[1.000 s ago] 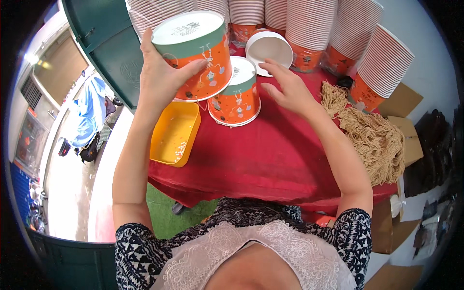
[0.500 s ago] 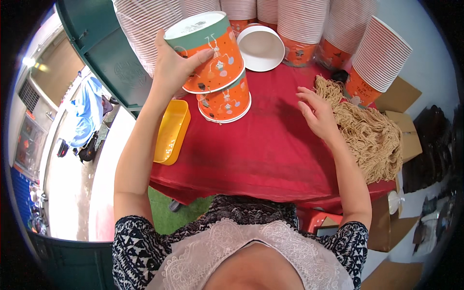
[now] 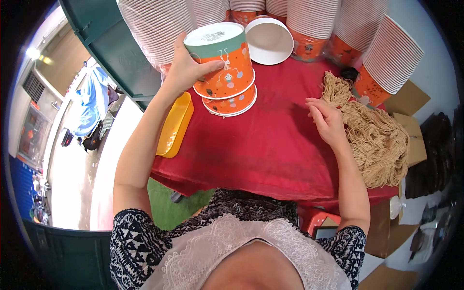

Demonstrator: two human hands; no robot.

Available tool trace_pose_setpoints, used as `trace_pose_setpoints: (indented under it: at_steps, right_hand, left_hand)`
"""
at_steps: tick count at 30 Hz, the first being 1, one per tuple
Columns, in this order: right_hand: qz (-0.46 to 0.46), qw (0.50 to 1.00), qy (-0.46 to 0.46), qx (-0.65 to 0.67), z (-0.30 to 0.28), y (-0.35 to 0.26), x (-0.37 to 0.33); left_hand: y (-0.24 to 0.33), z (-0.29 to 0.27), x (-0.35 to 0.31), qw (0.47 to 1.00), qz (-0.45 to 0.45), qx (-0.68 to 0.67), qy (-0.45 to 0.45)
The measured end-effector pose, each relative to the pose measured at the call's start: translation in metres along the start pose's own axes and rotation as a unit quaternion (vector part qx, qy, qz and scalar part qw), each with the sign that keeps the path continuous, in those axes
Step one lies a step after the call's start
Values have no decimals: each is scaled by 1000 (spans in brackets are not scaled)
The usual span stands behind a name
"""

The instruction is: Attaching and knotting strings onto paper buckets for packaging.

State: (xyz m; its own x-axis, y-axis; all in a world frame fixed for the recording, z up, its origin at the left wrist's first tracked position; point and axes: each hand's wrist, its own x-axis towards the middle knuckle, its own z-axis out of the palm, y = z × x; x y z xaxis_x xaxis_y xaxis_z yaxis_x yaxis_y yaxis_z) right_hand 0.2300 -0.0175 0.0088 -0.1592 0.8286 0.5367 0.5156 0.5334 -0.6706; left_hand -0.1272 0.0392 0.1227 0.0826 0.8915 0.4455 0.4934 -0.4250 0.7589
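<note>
My left hand (image 3: 186,72) grips an upside-down orange paper bucket (image 3: 226,72) with a green band and a white base, thumb across its printed side. Beneath it, a second upside-down orange bucket (image 3: 232,105) stands on the red tablecloth (image 3: 251,154), its upper part covered by the first. Over the right of the cloth, my right hand (image 3: 327,123) hovers with loosely bent fingers and nothing in them. Beside that hand lies a heap of tan string (image 3: 374,140). A white-lined bucket (image 3: 270,42) rests on its side behind the pair.
Tall stacks of nested paper buckets (image 3: 311,21) line the back, some in clear plastic. Another stack (image 3: 391,58) leans at the right. A yellow plastic tray (image 3: 175,128) is at the table's left edge. Cardboard boxes (image 3: 411,140) stand beyond the string.
The bucket in my left hand has come down over the standing one, now hiding more of it. My right hand's fingers have drawn a little closer together.
</note>
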Motion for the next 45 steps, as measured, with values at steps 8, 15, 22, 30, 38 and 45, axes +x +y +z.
trace_pose_setpoints:
  at_steps: [8, 15, 22, 30, 38, 45]
  right_hand:
    - [-3, 1000, -17, 1, 1, 2, -1]
    - [14, 1000, -23, 12, 3, -2, -3]
    - [15, 999, -28, -7, 2, -1, -4]
    - [20, 999, -35, -15, 2, -4, -4]
    - [14, 999, -40, -16, 2, -4, -5]
    - [20, 998, -52, -18, 4, -5, -6]
  left_hand:
    - [-26, 2, -1, 996, 36, 75, 15]
    - [-39, 6, -8, 993, 49, 110, 13]
    - [-41, 8, -10, 992, 41, 121, -15]
    - [-33, 9, -13, 993, 31, 98, -55]
    - [-38, 8, -13, 992, 30, 105, -55]
    - [-44, 9, -16, 991, 38, 114, -62]
